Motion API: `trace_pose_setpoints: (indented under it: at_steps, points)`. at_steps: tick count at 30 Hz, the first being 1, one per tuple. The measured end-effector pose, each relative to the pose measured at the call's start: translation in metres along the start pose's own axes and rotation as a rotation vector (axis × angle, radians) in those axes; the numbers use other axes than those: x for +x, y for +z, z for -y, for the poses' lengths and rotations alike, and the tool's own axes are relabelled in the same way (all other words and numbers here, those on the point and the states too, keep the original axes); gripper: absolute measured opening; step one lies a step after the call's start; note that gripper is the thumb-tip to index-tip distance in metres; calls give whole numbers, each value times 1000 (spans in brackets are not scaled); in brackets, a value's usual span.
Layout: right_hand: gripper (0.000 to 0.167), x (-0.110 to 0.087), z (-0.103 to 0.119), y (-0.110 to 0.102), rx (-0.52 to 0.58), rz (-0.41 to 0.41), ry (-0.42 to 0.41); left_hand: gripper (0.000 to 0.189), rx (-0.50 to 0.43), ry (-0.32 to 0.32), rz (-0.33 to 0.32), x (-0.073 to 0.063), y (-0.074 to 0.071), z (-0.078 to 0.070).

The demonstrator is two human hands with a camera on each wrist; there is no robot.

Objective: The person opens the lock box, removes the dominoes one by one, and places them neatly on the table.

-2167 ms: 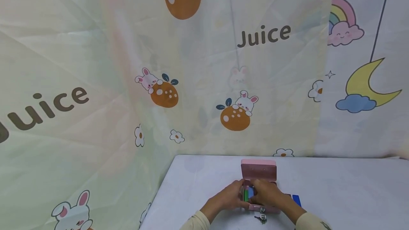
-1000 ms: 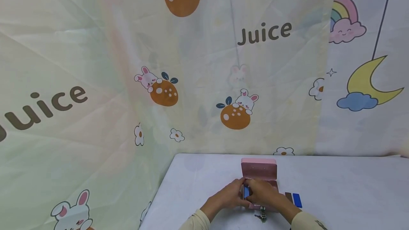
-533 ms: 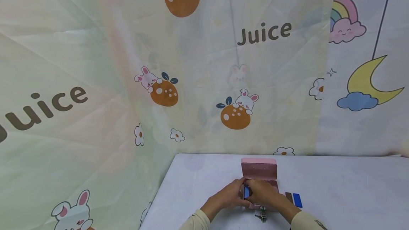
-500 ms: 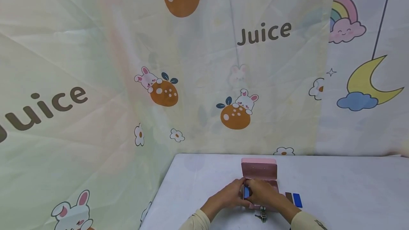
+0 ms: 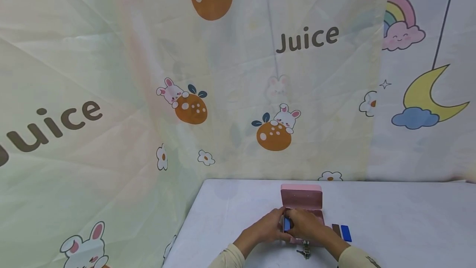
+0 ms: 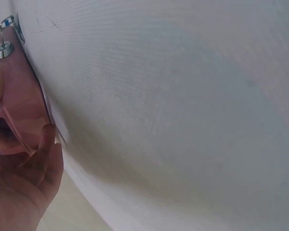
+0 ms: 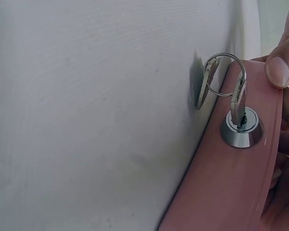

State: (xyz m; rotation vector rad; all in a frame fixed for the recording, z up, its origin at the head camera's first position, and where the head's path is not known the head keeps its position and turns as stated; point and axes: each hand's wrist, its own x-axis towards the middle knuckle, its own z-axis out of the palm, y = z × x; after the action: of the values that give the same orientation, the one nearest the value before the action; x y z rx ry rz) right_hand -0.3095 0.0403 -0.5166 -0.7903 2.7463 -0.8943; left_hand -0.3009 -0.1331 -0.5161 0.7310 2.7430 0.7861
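A pink metal cash box [image 5: 301, 199] stands on the white table with its lid raised. My left hand [image 5: 264, 227] grips the box's left side, and its thumb [image 7: 279, 71] lies on the front rim in the right wrist view. Over the open box, my right hand [image 5: 306, 223] reaches in with bent fingers; whatever they may hold is hidden. Between the hands, a flat blue piece [image 5: 287, 223] shows at the left inside the box. A key [image 7: 239, 101] sits in the silver front lock [image 7: 241, 134], a second key [image 7: 207, 84] hanging on the same ring.
On the table [image 5: 401, 222], right of the box, lie a dark brown flat piece [image 5: 336, 230] and a blue flat piece [image 5: 346, 233], side by side. A printed curtain [image 5: 230, 94] hangs behind and to the left.
A green piece seen inside the box 2.2 s ago no longer shows there. The right hand has shifted slightly left over the box. During the last second both hands stay almost still.
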Motion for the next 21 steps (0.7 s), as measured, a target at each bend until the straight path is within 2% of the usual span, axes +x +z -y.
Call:
trace_pose_setpoints:
  at_steps: [11, 21]
  points:
    - [46, -2, 3, -3, -15, -39, -7, 93, 22, 14, -15, 2, 3, 4]
    - [47, -6, 1, -5, 2, -40, 31, 92, 8, -1, -7, 3, 4, 6]
